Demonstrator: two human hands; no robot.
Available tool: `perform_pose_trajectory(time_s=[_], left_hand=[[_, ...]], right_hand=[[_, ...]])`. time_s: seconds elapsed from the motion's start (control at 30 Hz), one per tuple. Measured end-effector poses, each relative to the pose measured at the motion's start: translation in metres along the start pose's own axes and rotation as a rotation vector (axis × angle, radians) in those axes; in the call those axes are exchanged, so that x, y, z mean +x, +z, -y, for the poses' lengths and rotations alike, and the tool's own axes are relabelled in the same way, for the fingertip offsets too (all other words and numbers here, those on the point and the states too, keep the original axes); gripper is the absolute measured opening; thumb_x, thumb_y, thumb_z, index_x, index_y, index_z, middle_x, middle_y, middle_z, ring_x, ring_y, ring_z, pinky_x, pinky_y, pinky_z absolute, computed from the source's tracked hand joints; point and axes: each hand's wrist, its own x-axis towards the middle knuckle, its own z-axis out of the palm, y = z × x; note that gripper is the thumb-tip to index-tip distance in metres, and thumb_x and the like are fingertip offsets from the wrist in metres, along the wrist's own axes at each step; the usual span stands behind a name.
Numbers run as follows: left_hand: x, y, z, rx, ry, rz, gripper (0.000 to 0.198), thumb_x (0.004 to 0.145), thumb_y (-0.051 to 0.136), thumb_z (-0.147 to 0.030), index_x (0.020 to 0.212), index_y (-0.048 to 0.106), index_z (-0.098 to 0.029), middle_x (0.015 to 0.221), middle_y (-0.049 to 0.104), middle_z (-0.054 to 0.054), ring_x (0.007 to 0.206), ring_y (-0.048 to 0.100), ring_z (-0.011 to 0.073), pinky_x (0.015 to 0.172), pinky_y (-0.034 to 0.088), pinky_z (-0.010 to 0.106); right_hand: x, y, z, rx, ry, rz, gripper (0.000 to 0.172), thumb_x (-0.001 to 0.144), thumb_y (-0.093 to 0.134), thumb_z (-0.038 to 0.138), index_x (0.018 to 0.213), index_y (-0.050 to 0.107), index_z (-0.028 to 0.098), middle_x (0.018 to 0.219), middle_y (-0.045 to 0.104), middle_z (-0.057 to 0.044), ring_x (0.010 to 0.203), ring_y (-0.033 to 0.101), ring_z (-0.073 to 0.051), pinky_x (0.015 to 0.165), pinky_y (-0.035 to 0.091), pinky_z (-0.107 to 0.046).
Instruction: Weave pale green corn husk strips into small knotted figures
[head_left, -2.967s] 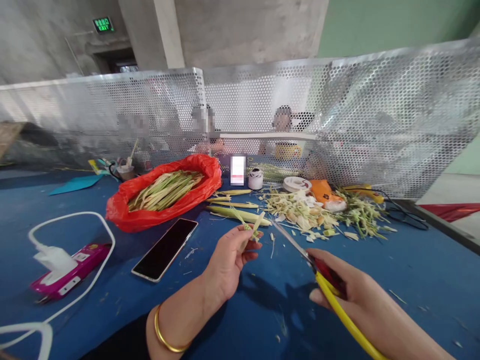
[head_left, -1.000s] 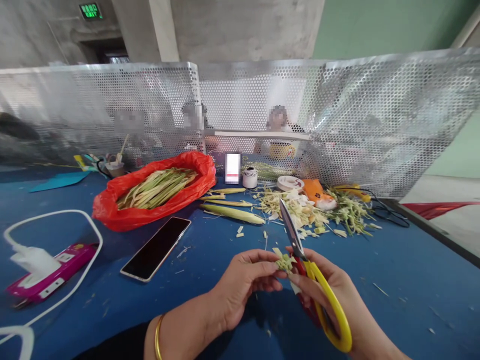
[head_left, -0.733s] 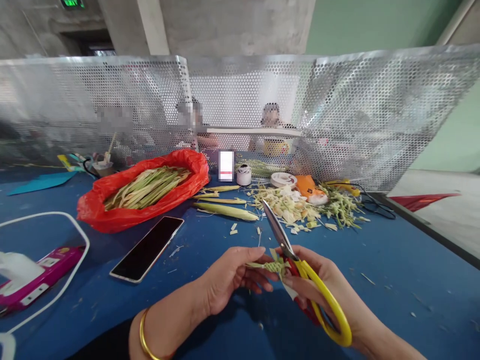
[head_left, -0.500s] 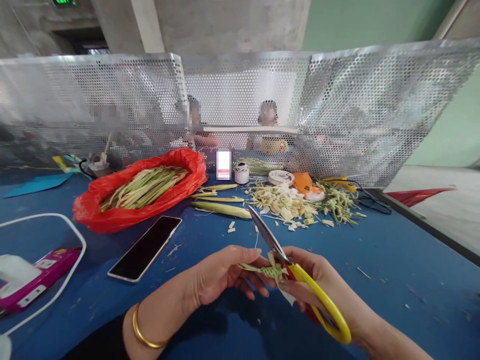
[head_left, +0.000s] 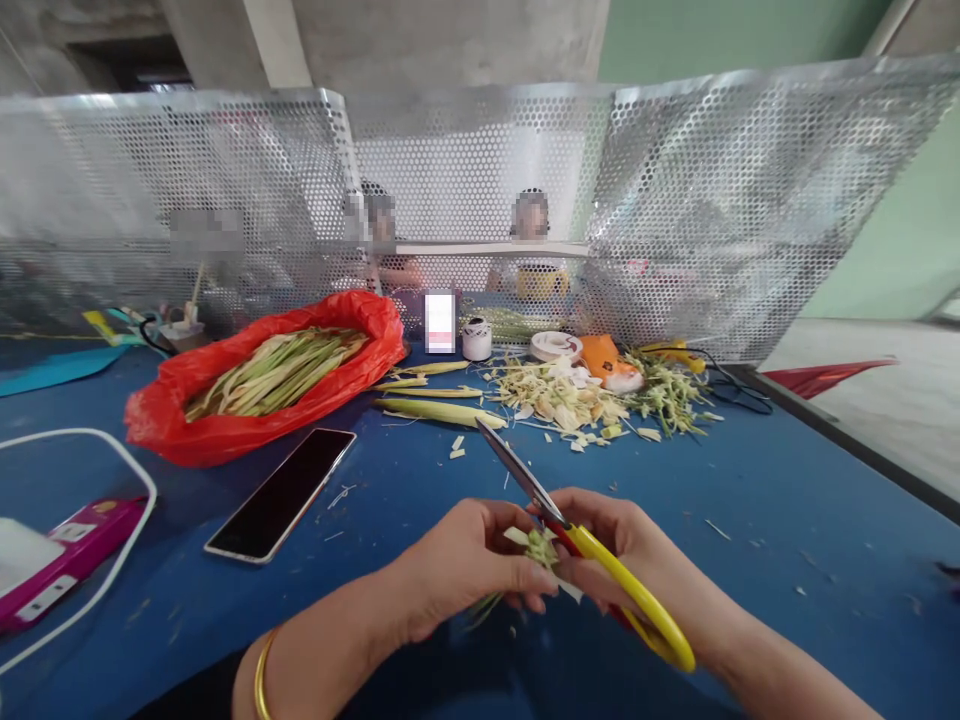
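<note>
A small woven piece of pale green leaf strips (head_left: 538,547) sits between my two hands. My left hand (head_left: 480,560) is closed round it, thumb on the near side, with thin strands hanging below the fingers. My right hand (head_left: 619,545) has yellow-and-red-handled scissors (head_left: 630,590) in its grip, blades pointing up and to the left. Its fingertips are close to the woven piece's right side; whether they pinch it is hard to see. Past the blade tips lies a long yellow-green leaf (head_left: 435,410) on the blue table (head_left: 360,620).
Left stands a red plastic bag (head_left: 262,430) of leaf strips. A phone (head_left: 281,495) and a purple power strip (head_left: 67,565) with a white cable lie nearer. Behind are leaf scraps (head_left: 562,395), a tape roll (head_left: 555,346), a small jar (head_left: 476,340) and a perforated metal screen (head_left: 480,150), people beyond.
My left hand has closed more tightly round the woven piece, which has turned so its strands point down. My right hand and the scissors have shifted slightly left. The view has shifted a little.
</note>
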Motion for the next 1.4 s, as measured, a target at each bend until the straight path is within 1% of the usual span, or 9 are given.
perform_pose_trajectory(time_s=[0.1, 0.23, 0.33, 0.43, 0.57, 0.8, 1.0, 1.13, 1.4], left_hand=[[0.006, 0.003, 0.005, -0.102, 0.060, -0.130, 0.023, 0.066, 0.080, -0.029, 0.081, 0.071, -0.014, 0.070, 0.069, 0.002, 0.061, 0.062, 0.0113, 0.058, 0.046, 0.021], [0.009, -0.010, -0.004, -0.311, 0.112, -0.322, 0.023, 0.071, 0.078, -0.026, 0.091, 0.073, -0.016, 0.085, 0.071, 0.003, 0.070, 0.064, 0.0103, 0.058, 0.047, 0.018], [0.008, -0.021, -0.014, -0.450, 0.164, -0.414, 0.020, 0.075, 0.074, -0.017, 0.095, 0.074, -0.015, 0.087, 0.071, 0.004, 0.072, 0.065, 0.0106, 0.061, 0.050, 0.018], [0.006, -0.028, -0.023, -0.543, 0.239, -0.453, 0.017, 0.079, 0.068, -0.011, 0.094, 0.074, -0.015, 0.087, 0.072, 0.004, 0.074, 0.067, 0.0115, 0.063, 0.052, 0.019], [0.003, -0.031, -0.027, -0.620, 0.291, -0.502, 0.013, 0.083, 0.064, -0.014, 0.092, 0.074, -0.015, 0.084, 0.071, 0.003, 0.074, 0.067, 0.0114, 0.061, 0.052, 0.019], [0.006, -0.027, -0.021, -0.596, 0.277, -0.522, 0.013, 0.083, 0.066, -0.015, 0.093, 0.074, -0.015, 0.083, 0.071, 0.003, 0.071, 0.066, 0.0097, 0.058, 0.050, 0.018], [0.008, -0.023, -0.015, -0.584, 0.274, -0.475, 0.014, 0.079, 0.070, -0.016, 0.091, 0.075, -0.015, 0.085, 0.072, 0.004, 0.073, 0.066, 0.0103, 0.060, 0.049, 0.017], [0.007, -0.023, -0.015, -0.572, 0.285, -0.470, 0.012, 0.078, 0.071, -0.016, 0.089, 0.075, -0.015, 0.088, 0.073, 0.005, 0.074, 0.066, 0.0106, 0.060, 0.049, 0.017], [0.007, -0.024, -0.016, -0.545, 0.294, -0.466, 0.013, 0.075, 0.074, -0.020, 0.087, 0.075, -0.016, 0.087, 0.073, 0.005, 0.076, 0.066, 0.0115, 0.062, 0.048, 0.018]], right_hand=[[0.006, -0.001, -0.006, 0.017, -0.017, -0.124, 0.045, 0.072, 0.076, 0.040, 0.109, 0.063, 0.019, 0.063, 0.056, 0.005, 0.044, 0.036, -0.004, 0.039, 0.032, -0.014], [0.007, -0.008, -0.010, -0.015, -0.052, -0.272, 0.054, 0.071, 0.073, 0.050, 0.113, 0.060, 0.018, 0.059, 0.046, 0.008, 0.045, 0.037, -0.006, 0.041, 0.034, -0.017], [0.003, -0.012, -0.008, -0.193, -0.114, -0.281, 0.055, 0.072, 0.071, 0.048, 0.115, 0.060, 0.017, 0.069, 0.053, 0.003, 0.059, 0.049, -0.012, 0.053, 0.043, -0.021], [0.000, -0.014, -0.010, -0.375, -0.123, -0.300, 0.058, 0.072, 0.069, 0.047, 0.121, 0.058, 0.018, 0.081, 0.063, -0.002, 0.073, 0.058, -0.017, 0.063, 0.049, -0.023], [0.004, -0.017, -0.018, -0.514, -0.130, -0.315, 0.058, 0.073, 0.067, 0.049, 0.122, 0.061, 0.018, 0.085, 0.069, -0.003, 0.075, 0.063, -0.019, 0.066, 0.051, -0.022], [0.002, -0.005, -0.016, -0.514, -0.189, -0.386, 0.054, 0.065, 0.075, 0.048, 0.112, 0.071, 0.022, 0.082, 0.073, -0.003, 0.071, 0.065, -0.020, 0.061, 0.052, -0.020], [0.000, -0.003, -0.011, -0.555, -0.230, -0.339, 0.048, 0.072, 0.072, 0.045, 0.113, 0.071, 0.020, 0.084, 0.073, -0.005, 0.073, 0.065, -0.020, 0.064, 0.053, -0.020], [0.000, -0.003, -0.013, -0.544, -0.290, -0.379, 0.044, 0.074, 0.070, 0.045, 0.109, 0.073, 0.019, 0.079, 0.071, -0.003, 0.069, 0.064, -0.019, 0.061, 0.052, -0.021], [-0.002, -0.001, -0.012, -0.541, -0.269, -0.367, 0.044, 0.074, 0.068, 0.046, 0.109, 0.073, 0.020, 0.076, 0.070, -0.002, 0.066, 0.062, -0.018, 0.060, 0.051, -0.021]])
